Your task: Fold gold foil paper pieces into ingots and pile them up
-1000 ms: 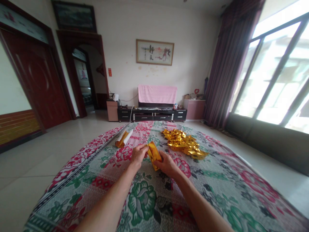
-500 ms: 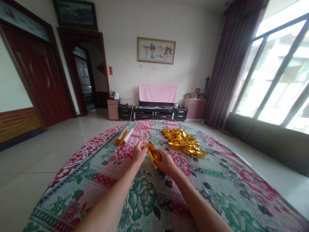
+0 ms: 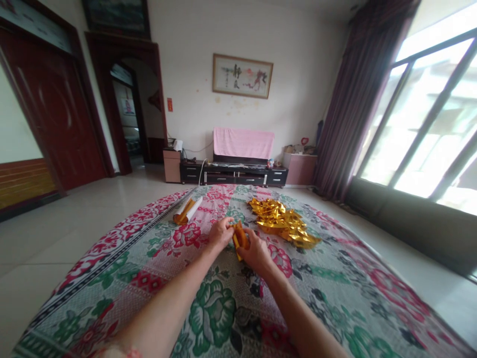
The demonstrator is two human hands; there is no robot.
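Between my two hands is a sheet of gold foil paper (image 3: pixel 240 238), partly folded and curling, held just above the patterned cloth. My left hand (image 3: pixel 222 232) pinches its upper left end with thumb and fingertips. On the other side, my right hand (image 3: pixel 256 249) grips the right edge, its fingers partly hidden behind the paper. A pile of shiny folded gold foil pieces (image 3: pixel 281 221) lies beyond and to the right of my hands. To the left rests a curled stack of gold and white paper (image 3: pixel 188 211).
A floral cloth (image 3: pixel 212 311) covers the rounded table. Past it stand a low black TV cabinet (image 3: pixel 236 177) and a screen draped with a pink towel (image 3: pixel 244 142). A purple curtain (image 3: pixel 345 109) hangs by the window at right; a red door (image 3: pixel 55 109) is at left.
The gold paper has gone from a flatter, slanted strip to a more curled, narrower shape. My left hand has shifted slightly right, toward my right hand. The view has tilted a little.
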